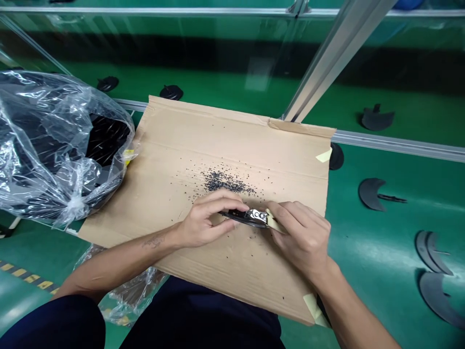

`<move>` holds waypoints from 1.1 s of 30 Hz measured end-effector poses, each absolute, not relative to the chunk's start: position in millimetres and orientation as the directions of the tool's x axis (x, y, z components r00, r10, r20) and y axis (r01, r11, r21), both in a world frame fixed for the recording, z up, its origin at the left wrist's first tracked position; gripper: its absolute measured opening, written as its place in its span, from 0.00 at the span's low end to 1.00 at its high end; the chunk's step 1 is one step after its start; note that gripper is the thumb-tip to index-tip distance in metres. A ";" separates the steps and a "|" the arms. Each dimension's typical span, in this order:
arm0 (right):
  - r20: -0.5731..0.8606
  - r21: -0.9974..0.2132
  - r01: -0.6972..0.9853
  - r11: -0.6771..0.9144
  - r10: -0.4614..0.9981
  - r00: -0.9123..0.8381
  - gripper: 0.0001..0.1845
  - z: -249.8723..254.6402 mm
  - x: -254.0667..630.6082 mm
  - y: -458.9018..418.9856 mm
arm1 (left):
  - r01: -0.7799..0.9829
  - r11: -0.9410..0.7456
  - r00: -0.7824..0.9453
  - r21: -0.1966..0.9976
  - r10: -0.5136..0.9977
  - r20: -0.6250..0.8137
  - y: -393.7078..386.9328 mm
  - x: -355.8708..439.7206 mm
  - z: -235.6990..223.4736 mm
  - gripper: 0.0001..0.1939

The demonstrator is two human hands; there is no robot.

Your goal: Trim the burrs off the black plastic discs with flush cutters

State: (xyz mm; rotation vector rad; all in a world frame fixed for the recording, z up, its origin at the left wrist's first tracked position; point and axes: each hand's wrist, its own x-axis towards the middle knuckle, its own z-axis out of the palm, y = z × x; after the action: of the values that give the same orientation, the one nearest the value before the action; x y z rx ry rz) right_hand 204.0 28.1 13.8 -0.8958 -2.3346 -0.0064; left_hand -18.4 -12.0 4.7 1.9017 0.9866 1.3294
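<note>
My left hand (205, 218) is closed on a thin, curved black plastic part (244, 220), pinched between thumb and fingers. Wrapped in my right hand (303, 235) is a pair of nippers (257, 214) with a shiny metal head and pale, yellowish handles. The metal head lies against the right part of the black piece; whether its jaws are closed is too small to tell. Both hands are above a cardboard sheet (174, 135). Just beyond them, a loose pile of tiny black clippings (223, 182) is scattered over the cardboard.
At left stands a clear plastic bag (47, 145) filled with black parts. Several curved black pieces, such as one with a thin stem (374, 194), lie on the green surface at right. A metal post (334, 58) rises behind the cardboard. Tape (324, 155) marks its right edge.
</note>
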 end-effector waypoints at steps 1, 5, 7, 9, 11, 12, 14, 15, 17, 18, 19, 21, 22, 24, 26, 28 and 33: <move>0.560 -0.204 0.608 0.768 0.600 -0.570 0.07 13.4 204.1 28.1 | 0.240 -0.535 0.221 0.810 0.843 0.491 -12.1 -18.5 5.0 0.15; 0.559 -0.195 0.639 0.744 0.620 -0.551 0.06 11.9 204.0 29.3 | 0.292 -0.560 0.220 0.776 0.828 0.515 -12.7 -18.7 6.1 0.19; 0.556 -0.183 0.659 0.729 0.630 -0.543 0.06 11.7 204.2 30.4 | 0.309 -0.580 0.222 0.753 0.814 0.536 -13.3 -18.2 5.4 0.24; 0.550 -0.160 0.673 0.722 0.631 -0.547 0.06 11.6 204.6 31.4 | 0.318 -0.596 0.242 0.738 0.803 0.545 -14.2 -17.1 3.6 0.28; 0.537 -0.135 0.682 0.719 0.631 -0.559 0.06 10.8 204.8 32.2 | 0.340 -0.601 0.269 0.723 0.799 0.537 -15.2 -15.7 1.6 0.32; 0.528 -0.126 0.686 0.716 0.634 -0.565 0.07 10.2 204.8 32.4 | 0.360 -0.603 0.277 0.712 0.798 0.535 -15.4 -15.2 0.9 0.34; 0.503 -0.126 0.701 0.702 0.654 -0.565 0.10 8.5 205.0 32.9 | 0.415 -0.593 0.259 0.690 0.804 0.535 -15.0 -14.9 0.6 0.36; 0.493 -0.140 0.709 0.691 0.670 -0.555 0.11 7.6 205.2 33.3 | 0.439 -0.579 0.233 0.687 0.812 0.535 -14.3 -15.4 1.1 0.36; 0.486 -0.223 0.714 0.664 0.710 -0.509 0.13 6.6 206.1 34.2 | 0.459 -0.537 0.169 0.708 0.835 0.524 -12.0 -17.3 2.7 0.32; 0.490 -0.292 0.698 0.654 0.729 -0.478 0.14 6.6 206.6 34.7 | 0.455 -0.514 0.141 0.728 0.848 0.511 -10.6 -18.4 3.5 0.29; 0.498 -0.367 0.667 0.648 0.743 -0.447 0.15 7.0 207.0 34.9 | 0.442 -0.498 0.120 0.746 0.857 0.501 -9.4 -19.4 4.1 0.25; 0.531 -0.491 0.573 0.656 0.747 -0.400 0.16 8.8 207.3 34.2 | 0.404 -0.488 0.108 0.774 0.865 0.489 -8.2 -20.1 3.9 0.18; 0.551 -0.525 0.525 0.670 0.738 -0.391 0.17 9.8 207.0 33.1 | 0.383 -0.487 0.117 0.785 0.868 0.482 -8.3 -19.5 3.1 0.16; 0.587 -0.541 0.451 0.710 0.703 -0.402 0.18 11.4 205.3 29.8 | 0.340 -0.486 0.153 0.805 0.873 0.463 -10.2 -16.8 0.7 0.13; 0.605 -0.523 0.410 0.747 0.664 -0.439 0.17 12.0 203.0 26.3 | 0.302 -0.478 0.196 0.825 0.878 0.437 -12.9 -13.0 -1.5 0.12; 0.612 -0.488 0.397 0.777 0.629 -0.480 0.13 11.9 201.1 23.9 | 0.271 -0.480 0.237 0.835 0.874 0.425 -14.1 -10.6 -2.4 0.14; 0.673 -0.372 0.414 0.831 0.548 -0.497 0.06 13.3 199.8 24.8 | 0.237 -0.460 0.367 0.856 0.858 0.360 -1.4 -16.2 2.1 0.24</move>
State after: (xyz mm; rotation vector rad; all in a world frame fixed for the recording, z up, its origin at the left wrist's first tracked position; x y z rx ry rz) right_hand 199.8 24.8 13.3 -0.7005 -2.1619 0.2024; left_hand -16.2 -1.4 2.1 1.9063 0.9486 1.0916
